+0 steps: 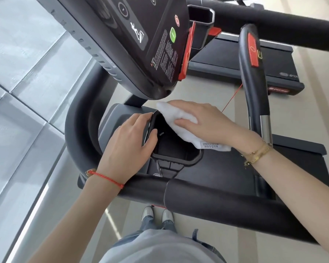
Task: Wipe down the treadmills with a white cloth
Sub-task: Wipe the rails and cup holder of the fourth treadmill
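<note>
At the centre of the frame the right hand (201, 120) lay flat, fingers straight, pressing the white cloth (180, 118) against the far rim of a dark tray (179, 149) set into the treadmill (217, 168) below its console (141, 44). The cloth's printed label poked out under the wrist, just beside a gold bracelet (258, 154). The left hand (127, 147) curled its fingers and thumb over the tray's left edge, gripping it; a red string bracelet (104, 179) circled that wrist. A padded black handrail (217, 202) crossed the lower half of the frame under both forearms. At the upper right stood a second treadmill (254, 59), with a curved handle (253, 73) carrying a red button in front of it.
</note>
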The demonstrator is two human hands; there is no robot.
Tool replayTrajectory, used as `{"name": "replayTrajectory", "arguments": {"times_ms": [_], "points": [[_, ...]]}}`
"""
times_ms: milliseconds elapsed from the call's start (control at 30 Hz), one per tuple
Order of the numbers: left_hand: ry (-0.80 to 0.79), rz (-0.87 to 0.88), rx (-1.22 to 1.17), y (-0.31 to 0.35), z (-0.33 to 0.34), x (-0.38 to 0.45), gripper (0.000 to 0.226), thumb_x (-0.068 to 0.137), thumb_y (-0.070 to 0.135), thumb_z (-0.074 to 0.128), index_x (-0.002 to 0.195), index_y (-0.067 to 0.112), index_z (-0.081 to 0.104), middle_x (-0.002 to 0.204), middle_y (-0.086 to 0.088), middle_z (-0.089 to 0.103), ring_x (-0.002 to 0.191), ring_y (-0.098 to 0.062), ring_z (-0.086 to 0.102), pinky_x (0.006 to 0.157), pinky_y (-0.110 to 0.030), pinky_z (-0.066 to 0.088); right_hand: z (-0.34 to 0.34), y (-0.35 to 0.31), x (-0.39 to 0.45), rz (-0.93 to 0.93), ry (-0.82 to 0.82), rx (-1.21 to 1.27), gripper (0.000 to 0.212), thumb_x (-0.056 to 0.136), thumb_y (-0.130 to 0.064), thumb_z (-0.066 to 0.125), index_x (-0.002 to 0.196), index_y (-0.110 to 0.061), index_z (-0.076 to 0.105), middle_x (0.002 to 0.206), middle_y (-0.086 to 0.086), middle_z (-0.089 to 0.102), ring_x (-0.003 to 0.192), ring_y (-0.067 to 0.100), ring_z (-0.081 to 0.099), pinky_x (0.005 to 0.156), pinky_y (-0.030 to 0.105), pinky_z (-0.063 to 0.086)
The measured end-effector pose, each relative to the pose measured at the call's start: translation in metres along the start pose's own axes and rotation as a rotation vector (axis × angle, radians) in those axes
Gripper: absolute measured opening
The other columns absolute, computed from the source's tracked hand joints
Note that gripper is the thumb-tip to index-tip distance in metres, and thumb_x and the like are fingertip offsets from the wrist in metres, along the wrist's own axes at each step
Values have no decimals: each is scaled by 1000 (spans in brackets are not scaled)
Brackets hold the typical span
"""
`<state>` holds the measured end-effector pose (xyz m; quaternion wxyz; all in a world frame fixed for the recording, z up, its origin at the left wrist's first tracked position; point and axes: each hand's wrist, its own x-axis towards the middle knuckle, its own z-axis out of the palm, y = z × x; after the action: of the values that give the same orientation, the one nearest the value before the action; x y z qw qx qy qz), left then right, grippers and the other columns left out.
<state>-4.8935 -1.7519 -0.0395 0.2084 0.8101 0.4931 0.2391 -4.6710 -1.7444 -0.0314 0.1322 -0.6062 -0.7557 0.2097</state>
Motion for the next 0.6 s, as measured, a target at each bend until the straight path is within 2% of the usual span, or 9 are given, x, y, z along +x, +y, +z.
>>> {"name": "replayTrajectory", "arguments": {"times_ms": [100, 267, 333, 400, 467, 600], "points": [[-1, 6, -6, 1, 0, 0, 39, 96, 28, 53, 133, 14, 54, 120, 0, 61, 106, -19, 61, 91, -32, 48, -1, 9, -16, 88, 52, 123, 43, 97, -43, 48, 140, -43, 42, 135, -16, 57, 122, 16, 51, 95, 29, 36], [5, 16, 10, 0, 0, 1, 38, 97, 25, 55, 132, 11, 55, 118, -2, 61, 105, -21, 61, 89, -36, 49, -2, -7, 9, -19, -23, -34, 44, 101, -40, 42, 144, -42, 36, 142, -12, 51, 124, 20, 49, 93, 33, 36], [8, 12, 12, 0, 1, 0, 35, 96, 24, 56, 128, 8, 56, 114, -4, 63, 101, -23, 62, 86, -36, 49, -3, -18, 26, -92, -77, -148, 41, 101, -37, 41, 141, -43, 37, 139, -12, 52, 120, 22, 52, 89, 38, 40], [13, 10, 11, 0, 1, 0, 34, 96, 23, 58, 125, 6, 58, 112, -6, 63, 99, -25, 63, 85, -37, 49, -2, -21, 32, -114, -92, -155, 38, 100, -37, 43, 138, -43, 40, 136, -13, 55, 118, 21, 53, 87, 38, 40], [12, 12, 11, 0, 0, 0, 35, 96, 23, 58, 128, 8, 57, 115, -5, 63, 101, -24, 63, 87, -36, 48, -1, -16, 26, -60, -54, -115, 37, 99, -43, 43, 136, -47, 41, 133, -14, 57, 116, 21, 54, 86, 36, 39], [7, 27, -1, 0, -1, 0, 38, 97, 25, 55, 133, 15, 54, 119, -1, 62, 105, -20, 62, 89, -33, 49, 3, -6, -3, 139, 76, 59, 31, 96, -44, 46, 127, -47, 48, 108, -11, 65, 98, 19, 56, 75, 32, 34]]}}
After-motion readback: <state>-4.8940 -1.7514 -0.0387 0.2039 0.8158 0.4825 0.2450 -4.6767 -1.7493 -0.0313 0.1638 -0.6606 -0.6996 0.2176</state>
